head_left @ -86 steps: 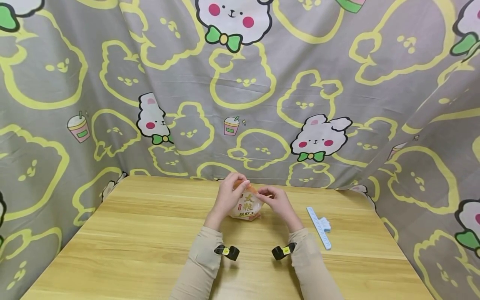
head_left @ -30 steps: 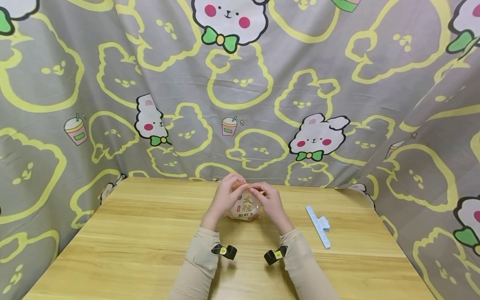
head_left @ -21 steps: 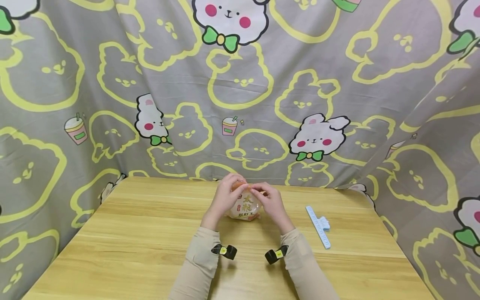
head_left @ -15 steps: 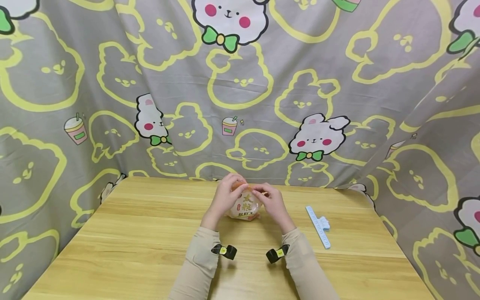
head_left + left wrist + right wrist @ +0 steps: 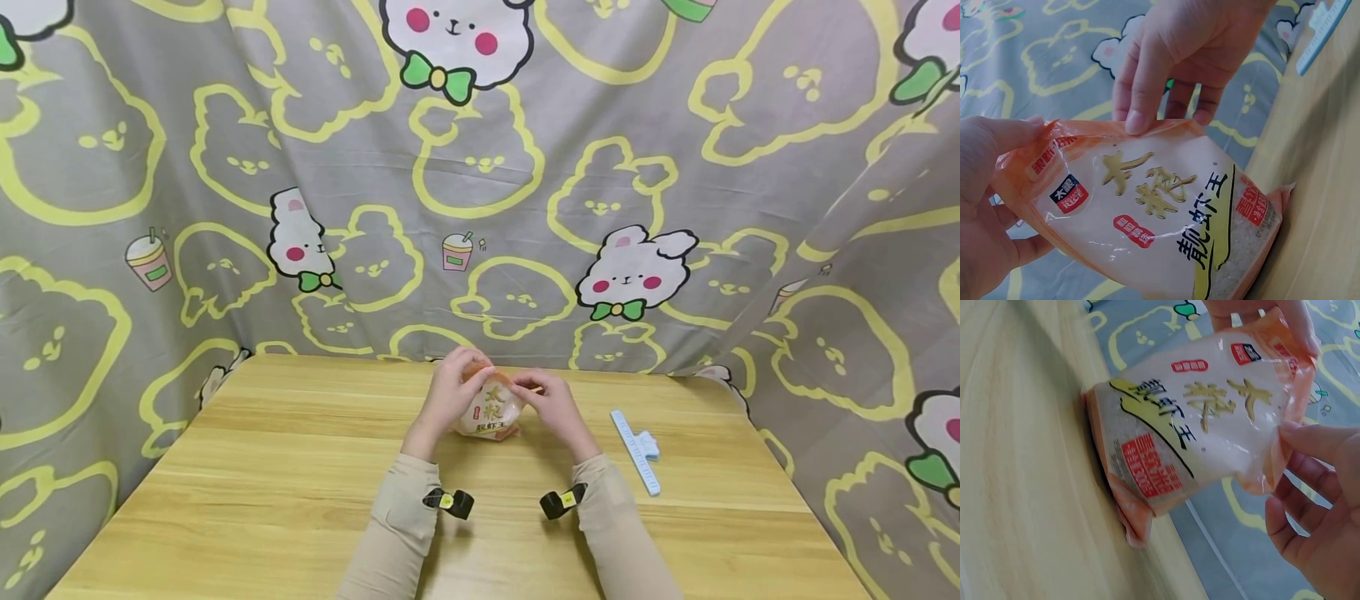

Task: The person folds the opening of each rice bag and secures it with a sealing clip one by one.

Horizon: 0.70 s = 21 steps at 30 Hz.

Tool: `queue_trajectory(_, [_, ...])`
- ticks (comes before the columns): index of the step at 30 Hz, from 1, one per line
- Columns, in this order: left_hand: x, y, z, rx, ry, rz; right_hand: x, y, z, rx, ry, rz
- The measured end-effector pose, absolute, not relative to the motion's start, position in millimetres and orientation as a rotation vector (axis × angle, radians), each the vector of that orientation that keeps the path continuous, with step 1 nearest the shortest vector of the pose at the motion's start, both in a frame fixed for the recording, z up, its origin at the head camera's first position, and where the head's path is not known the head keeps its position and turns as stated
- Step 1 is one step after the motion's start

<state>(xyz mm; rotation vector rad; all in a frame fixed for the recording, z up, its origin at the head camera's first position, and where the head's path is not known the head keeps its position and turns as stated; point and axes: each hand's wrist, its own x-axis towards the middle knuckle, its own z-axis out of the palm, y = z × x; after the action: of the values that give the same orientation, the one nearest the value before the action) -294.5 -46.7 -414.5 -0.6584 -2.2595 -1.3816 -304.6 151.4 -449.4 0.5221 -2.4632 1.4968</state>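
Note:
A plastic bag of rice (image 5: 492, 408) stands upright near the back of the table, its bottom on the wood. It is white and orange with gold and black lettering; pale grains show low on its front in the left wrist view. My left hand (image 5: 450, 392) pinches the top left corner between thumb and fingers. At the right part of the top edge, my right hand (image 5: 553, 404) pinches the orange plastic with its thumb in front and fingers behind, as the right wrist view of the bag (image 5: 1166, 425) also shows. The top edge is folded and creased.
A light blue sealing clip (image 5: 636, 454) with a ruler-like bar lies on the wooden table (image 5: 300, 500), right of my right forearm. Behind the table hangs a grey curtain (image 5: 510, 192) with cartoon animals. Both wrists wear black cameras.
About a second ago my right hand was close beside my left at the bag's top middle. It has since slid right along the top edge. My left hand and the clip stay put.

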Motion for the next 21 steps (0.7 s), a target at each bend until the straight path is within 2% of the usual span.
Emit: queue_trajectory(21, [-294.1,-46.8,-415.9,-0.644,-2.247,-1.360,-306.0,159.6,-448.3,0.537,-2.580,1.482])
